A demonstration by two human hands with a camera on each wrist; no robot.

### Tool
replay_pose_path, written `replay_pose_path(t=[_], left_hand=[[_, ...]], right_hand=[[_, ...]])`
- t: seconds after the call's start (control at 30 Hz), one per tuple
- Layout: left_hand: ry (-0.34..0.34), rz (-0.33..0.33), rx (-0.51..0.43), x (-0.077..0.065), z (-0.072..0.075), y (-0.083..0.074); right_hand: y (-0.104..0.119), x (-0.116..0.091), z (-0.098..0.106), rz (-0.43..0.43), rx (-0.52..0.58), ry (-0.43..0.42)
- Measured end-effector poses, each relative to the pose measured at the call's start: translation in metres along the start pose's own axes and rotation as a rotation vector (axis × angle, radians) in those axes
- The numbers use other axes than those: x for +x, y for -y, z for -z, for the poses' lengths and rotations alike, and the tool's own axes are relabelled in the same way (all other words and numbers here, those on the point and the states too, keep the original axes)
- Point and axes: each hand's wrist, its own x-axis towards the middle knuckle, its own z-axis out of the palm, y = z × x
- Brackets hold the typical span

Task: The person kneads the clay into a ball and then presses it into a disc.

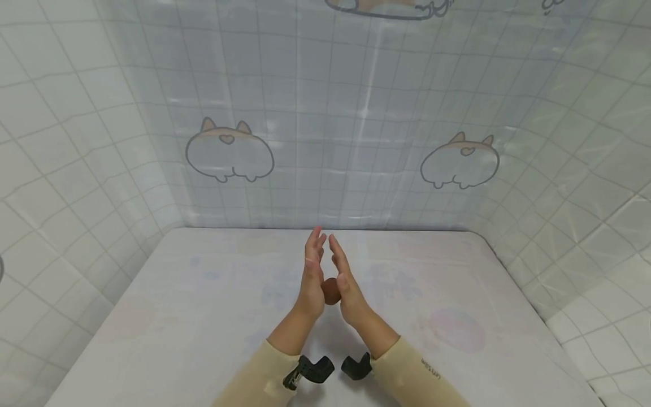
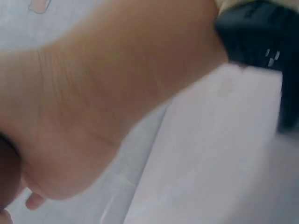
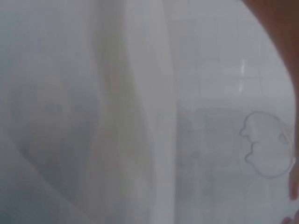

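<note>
A small brown ball [image 1: 331, 291] sits between the two palms, a little above the white tabletop. My left hand [image 1: 312, 277] lies flat against its left side, fingers straight and pointing away from me. From the other side my right hand [image 1: 348, 285] presses on it, with its fingers straight too. The fingertips lean close together beyond the ball. In the left wrist view, the heel of the left hand [image 2: 70, 154] fills the middle and part of the dark ball [image 2: 8, 175] shows at the edge. Only a strip of the right hand [image 3: 275, 32] enters the right wrist view.
The white tabletop [image 1: 193, 316] carries faint pastel patches. A sheet with a grid and dog drawings [image 1: 325, 141] rises behind it, and pale grid walls [image 1: 585, 226] stand at both sides. Black camera mounts [image 1: 317, 370] sit at the cream sleeves [image 1: 259, 379].
</note>
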Motion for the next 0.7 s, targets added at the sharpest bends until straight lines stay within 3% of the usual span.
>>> replay_pose_path(t=[0.23, 0.5, 0.7], left_hand=[[0.004, 0.032, 0.036, 0.003, 0.006, 0.007], [0.109, -0.008, 0.185, -0.005, 0.005, 0.019], [0.202, 0.053, 0.188, -0.013, 0.003, 0.024]], right_hand=[[0.009, 0.001, -0.007, 0.091, 0.063, -0.005], [0.019, 0.009, -0.007, 0.128, -0.065, -0.164], [0.015, 0.012, -0.001, 0.096, -0.041, -0.262]])
